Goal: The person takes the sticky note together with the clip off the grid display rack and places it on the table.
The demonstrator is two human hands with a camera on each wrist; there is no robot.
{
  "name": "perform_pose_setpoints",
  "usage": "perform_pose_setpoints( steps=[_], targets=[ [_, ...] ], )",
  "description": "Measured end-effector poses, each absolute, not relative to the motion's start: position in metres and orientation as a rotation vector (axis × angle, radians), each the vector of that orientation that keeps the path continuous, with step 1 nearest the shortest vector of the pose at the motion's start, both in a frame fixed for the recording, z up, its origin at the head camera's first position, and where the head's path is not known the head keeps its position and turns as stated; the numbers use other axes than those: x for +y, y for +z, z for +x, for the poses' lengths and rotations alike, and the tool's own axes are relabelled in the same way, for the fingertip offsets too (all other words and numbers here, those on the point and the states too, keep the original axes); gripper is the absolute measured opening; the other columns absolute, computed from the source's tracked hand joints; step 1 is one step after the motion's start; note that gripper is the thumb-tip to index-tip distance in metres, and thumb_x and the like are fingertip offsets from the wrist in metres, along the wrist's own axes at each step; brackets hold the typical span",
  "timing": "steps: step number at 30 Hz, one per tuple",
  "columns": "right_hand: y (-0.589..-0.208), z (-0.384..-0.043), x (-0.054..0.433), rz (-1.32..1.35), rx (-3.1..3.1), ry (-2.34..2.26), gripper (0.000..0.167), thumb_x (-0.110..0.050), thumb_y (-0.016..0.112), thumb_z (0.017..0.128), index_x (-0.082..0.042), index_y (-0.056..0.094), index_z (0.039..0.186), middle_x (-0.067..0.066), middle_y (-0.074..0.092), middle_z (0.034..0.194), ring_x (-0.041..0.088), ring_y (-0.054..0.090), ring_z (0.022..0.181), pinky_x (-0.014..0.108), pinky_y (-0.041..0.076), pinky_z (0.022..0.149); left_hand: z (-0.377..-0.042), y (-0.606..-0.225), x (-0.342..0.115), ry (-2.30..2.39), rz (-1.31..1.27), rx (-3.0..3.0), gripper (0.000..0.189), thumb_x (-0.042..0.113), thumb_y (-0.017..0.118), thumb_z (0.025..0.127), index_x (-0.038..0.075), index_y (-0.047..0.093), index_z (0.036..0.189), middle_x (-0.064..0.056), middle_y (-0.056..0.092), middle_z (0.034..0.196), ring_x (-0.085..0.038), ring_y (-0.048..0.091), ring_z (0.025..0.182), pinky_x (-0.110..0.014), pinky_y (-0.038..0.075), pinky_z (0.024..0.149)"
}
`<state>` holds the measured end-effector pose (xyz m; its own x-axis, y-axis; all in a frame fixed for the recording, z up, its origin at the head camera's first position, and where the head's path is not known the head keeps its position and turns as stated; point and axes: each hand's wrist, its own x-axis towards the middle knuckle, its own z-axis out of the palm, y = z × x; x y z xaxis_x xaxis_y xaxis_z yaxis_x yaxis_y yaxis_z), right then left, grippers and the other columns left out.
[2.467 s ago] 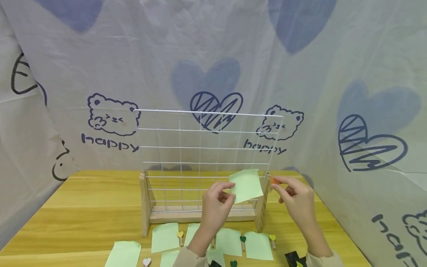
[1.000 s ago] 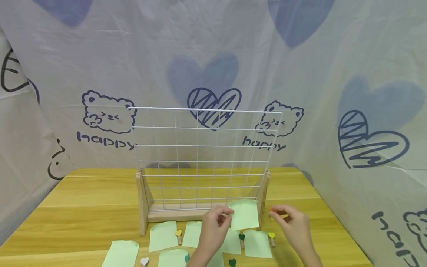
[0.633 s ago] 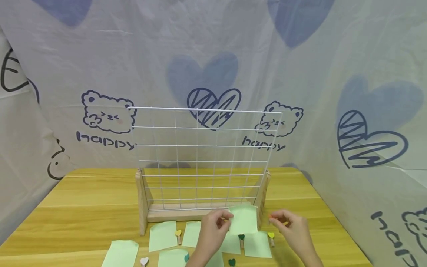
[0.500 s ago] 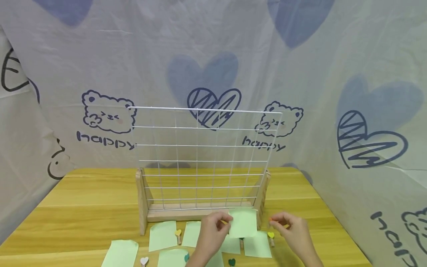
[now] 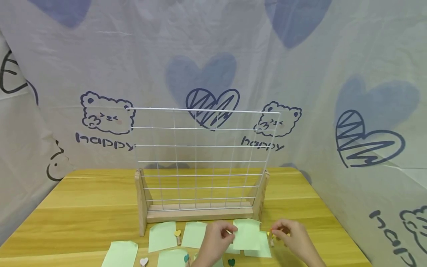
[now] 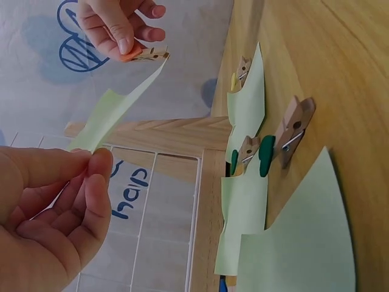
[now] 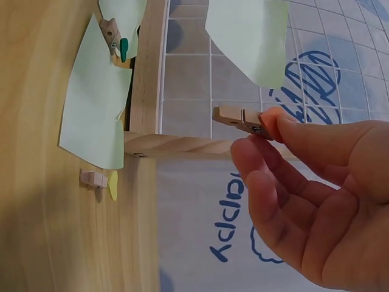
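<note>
My left hand [image 5: 217,239] pinches the edge of a pale green paper note [image 5: 246,237] between thumb and forefinger. Raised in front of the wire grid's wooden base, this note overlaps other green notes in the head view. To its right, my right hand [image 5: 293,239] pinches a small wooden clothespin [image 7: 234,115] by its orange end. In the left wrist view the clothespin's wooden tip overlaps the note's far corner; the right wrist view shows a gap between clip and paper.
Behind the hands stands a white wire grid [image 5: 196,161] on a wooden stand [image 5: 200,213]. Several green notes [image 5: 161,237] lie on the wooden table [image 5: 80,218], with heart clothespins among them: yellow [image 5: 178,233], teal [image 5: 186,257], white [image 5: 144,261] and dark green [image 5: 231,262]. Printed cloth [image 5: 150,55] hangs behind.
Both hands have come down from in front of the grid toward the notes at the front, still holding the note and the clothespin. The note now hangs straighter, and the right hand is lower.
</note>
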<state>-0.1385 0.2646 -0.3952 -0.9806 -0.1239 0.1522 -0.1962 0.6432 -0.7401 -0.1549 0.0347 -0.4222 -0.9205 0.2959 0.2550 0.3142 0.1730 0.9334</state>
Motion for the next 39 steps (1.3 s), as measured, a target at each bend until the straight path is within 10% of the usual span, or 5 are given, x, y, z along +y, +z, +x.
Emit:
perform_pose_setpoints(
  steps=[39],
  targets=[
    [-0.427,-0.132,0.285,0.251,-3.089,1.615,0.009,0.005,0.058,0.08,0.001,0.057,0.071,0.002,0.052,0.06,0.013,0.046,0.05,0.027,0.04,0.047,-0.148,-0.445,0.048,-1.847,-0.801,-2.671,0.016,-0.014,0.064,0.067,0.001,0.063,0.072,0.003,0.056,0.062,-0.005,0.051,0.056,-0.02,0.044,0.052]
  ],
)
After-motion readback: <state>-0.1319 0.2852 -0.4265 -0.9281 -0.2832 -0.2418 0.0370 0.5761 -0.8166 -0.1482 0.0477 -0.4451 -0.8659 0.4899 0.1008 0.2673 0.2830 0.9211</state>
